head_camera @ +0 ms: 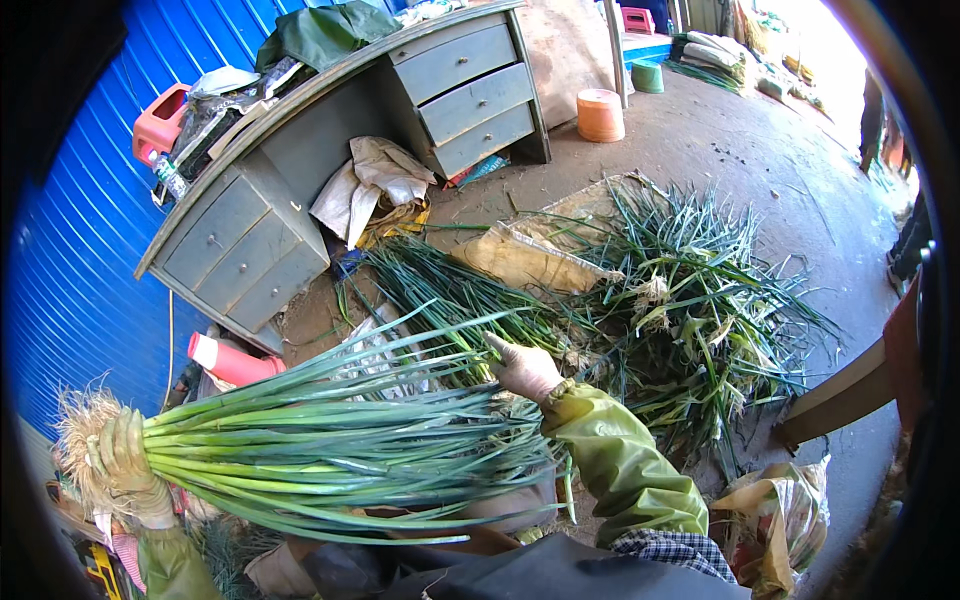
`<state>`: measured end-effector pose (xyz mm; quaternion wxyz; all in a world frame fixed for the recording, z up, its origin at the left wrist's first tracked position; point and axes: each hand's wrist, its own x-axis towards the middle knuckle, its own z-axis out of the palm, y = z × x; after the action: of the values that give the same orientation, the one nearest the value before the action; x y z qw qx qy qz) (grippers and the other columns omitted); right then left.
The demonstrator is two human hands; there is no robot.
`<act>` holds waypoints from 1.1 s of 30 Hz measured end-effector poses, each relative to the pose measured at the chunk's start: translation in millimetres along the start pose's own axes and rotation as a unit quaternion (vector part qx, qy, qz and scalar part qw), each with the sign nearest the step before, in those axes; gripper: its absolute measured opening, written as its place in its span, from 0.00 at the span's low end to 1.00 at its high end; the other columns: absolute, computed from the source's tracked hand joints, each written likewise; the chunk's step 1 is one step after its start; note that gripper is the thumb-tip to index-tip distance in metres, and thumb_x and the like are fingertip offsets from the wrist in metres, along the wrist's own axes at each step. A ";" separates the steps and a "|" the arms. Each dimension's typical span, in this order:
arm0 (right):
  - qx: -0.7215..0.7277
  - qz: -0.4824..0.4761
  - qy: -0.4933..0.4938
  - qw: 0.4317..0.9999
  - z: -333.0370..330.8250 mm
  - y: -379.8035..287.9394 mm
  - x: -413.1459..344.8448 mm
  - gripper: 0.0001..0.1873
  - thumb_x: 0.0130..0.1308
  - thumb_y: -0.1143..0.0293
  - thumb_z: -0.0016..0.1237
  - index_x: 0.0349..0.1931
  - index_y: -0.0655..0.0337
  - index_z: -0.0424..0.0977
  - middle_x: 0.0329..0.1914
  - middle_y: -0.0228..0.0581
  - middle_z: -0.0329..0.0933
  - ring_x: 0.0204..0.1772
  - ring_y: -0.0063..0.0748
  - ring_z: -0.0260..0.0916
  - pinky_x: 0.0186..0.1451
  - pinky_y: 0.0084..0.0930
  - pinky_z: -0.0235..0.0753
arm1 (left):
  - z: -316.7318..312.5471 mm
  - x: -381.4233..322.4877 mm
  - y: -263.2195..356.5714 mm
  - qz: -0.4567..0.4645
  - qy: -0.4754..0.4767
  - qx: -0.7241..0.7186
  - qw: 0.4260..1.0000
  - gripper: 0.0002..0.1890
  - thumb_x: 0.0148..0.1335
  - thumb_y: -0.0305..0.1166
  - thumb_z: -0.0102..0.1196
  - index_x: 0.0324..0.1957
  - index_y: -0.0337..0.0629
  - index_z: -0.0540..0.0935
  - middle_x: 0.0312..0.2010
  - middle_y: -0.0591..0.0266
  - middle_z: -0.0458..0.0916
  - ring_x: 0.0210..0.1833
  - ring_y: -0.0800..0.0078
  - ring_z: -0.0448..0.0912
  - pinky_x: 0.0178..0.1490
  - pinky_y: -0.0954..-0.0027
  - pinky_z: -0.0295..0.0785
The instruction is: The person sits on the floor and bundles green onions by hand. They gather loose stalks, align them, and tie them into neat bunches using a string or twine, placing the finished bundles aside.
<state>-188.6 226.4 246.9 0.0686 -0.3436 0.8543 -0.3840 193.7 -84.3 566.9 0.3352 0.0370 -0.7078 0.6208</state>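
My left hand [124, 457], in a soiled glove, grips a large bundle of green onions [337, 439] close to the pale roots. The bundle lies level, its long green leaves fanning rightwards across my lap. At the upper right of the leaf tips is my right hand [529, 367], also gloved, its index finger extended; whether it touches a leaf there cannot be told. Beyond it, more green onions [450, 289] lie in a row on the ground. A loose heap of leaves and onions [712, 315] spreads to the right.
A grey wooden desk [472, 82] with drawers stands along the blue corrugated wall [82, 247]. Sacking [532, 255] lies between desk and heap. An orange bucket [600, 116] is behind. A plastic bag [776, 517] and a wooden leg [840, 397] are at right; a person's dark leg [911, 240] shows at the edge.
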 end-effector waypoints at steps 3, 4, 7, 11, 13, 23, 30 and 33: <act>0.054 -0.012 -0.033 0.998 -5.7 -13.1 -5.6 0.32 0.56 0.59 0.49 0.64 0.40 0.60 0.35 0.49 0.78 0.37 0.50 0.76 0.41 0.38 0.75 | -16.1 7.6 1.5 0.002 -0.029 -0.011 1.000 0.18 0.58 0.33 0.52 0.52 0.53 0.74 0.50 0.73 0.76 0.56 0.71 0.72 0.64 0.59 0.61; 0.060 -0.045 -0.013 0.997 -3.9 -14.6 -6.1 0.28 0.57 0.59 0.49 0.61 0.42 0.64 0.35 0.49 0.78 0.37 0.49 0.76 0.40 0.38 0.75 | -14.8 7.1 -0.3 0.014 -0.018 -0.003 1.000 0.19 0.58 0.33 0.51 0.53 0.52 0.73 0.52 0.72 0.75 0.57 0.70 0.71 0.65 0.58 0.60; 0.043 -0.130 0.020 0.990 0.2 -10.3 -5.7 0.19 0.59 0.60 0.51 0.52 0.47 0.73 0.35 0.49 0.78 0.36 0.45 0.76 0.39 0.33 0.75 | -20.6 10.9 0.2 0.021 -0.026 0.004 0.999 0.20 0.59 0.33 0.50 0.55 0.51 0.72 0.55 0.71 0.73 0.59 0.69 0.69 0.66 0.58 0.59; 0.215 -0.049 -0.050 0.974 -16.1 -14.4 -19.8 0.11 0.63 0.61 0.49 0.41 0.56 0.79 0.32 0.42 0.79 0.32 0.34 0.76 0.37 0.25 0.75 | -34.0 16.8 7.8 -0.010 -0.048 -0.012 0.999 0.16 0.58 0.34 0.53 0.50 0.55 0.74 0.48 0.73 0.76 0.56 0.72 0.72 0.64 0.59 0.60; 0.443 -0.009 -0.139 0.886 -25.4 3.0 -23.2 0.13 0.67 0.64 0.46 0.39 0.66 0.79 0.26 0.29 0.77 0.30 0.22 0.74 0.32 0.19 0.72 | -37.0 20.5 10.0 -0.013 -0.051 -0.011 0.999 0.15 0.58 0.34 0.54 0.49 0.56 0.75 0.47 0.74 0.77 0.55 0.72 0.72 0.63 0.60 0.61; -0.074 -0.014 0.148 0.986 -43.6 59.6 -61.8 0.14 0.60 0.57 0.49 0.42 0.51 0.79 0.36 0.43 0.79 0.40 0.42 0.77 0.43 0.34 0.76 | -32.1 7.6 11.8 -0.008 -0.039 -0.027 0.999 0.15 0.57 0.32 0.53 0.49 0.56 0.75 0.46 0.74 0.77 0.55 0.72 0.72 0.62 0.58 0.63; 0.116 -0.260 0.078 0.955 -27.9 -35.8 -53.8 0.07 0.59 0.67 0.51 0.37 0.54 0.80 0.31 0.38 0.79 0.34 0.42 0.77 0.37 0.33 0.76 | -33.0 8.4 19.5 0.012 -0.017 -0.029 0.999 0.17 0.58 0.32 0.52 0.50 0.54 0.74 0.50 0.73 0.75 0.56 0.71 0.71 0.63 0.58 0.62; 0.102 -0.176 0.054 0.978 -14.0 -34.9 -46.7 0.09 0.59 0.63 0.51 0.36 0.53 0.80 0.26 0.40 0.78 0.32 0.41 0.77 0.36 0.33 0.75 | -42.5 18.9 25.7 0.005 -0.026 -0.033 0.999 0.16 0.57 0.32 0.53 0.49 0.54 0.75 0.49 0.73 0.75 0.55 0.71 0.71 0.62 0.58 0.63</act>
<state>-140.1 248.4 274.3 -0.0115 -0.4588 0.7390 -0.4931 185.2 -33.2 555.0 0.3144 0.0389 -0.7363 0.5979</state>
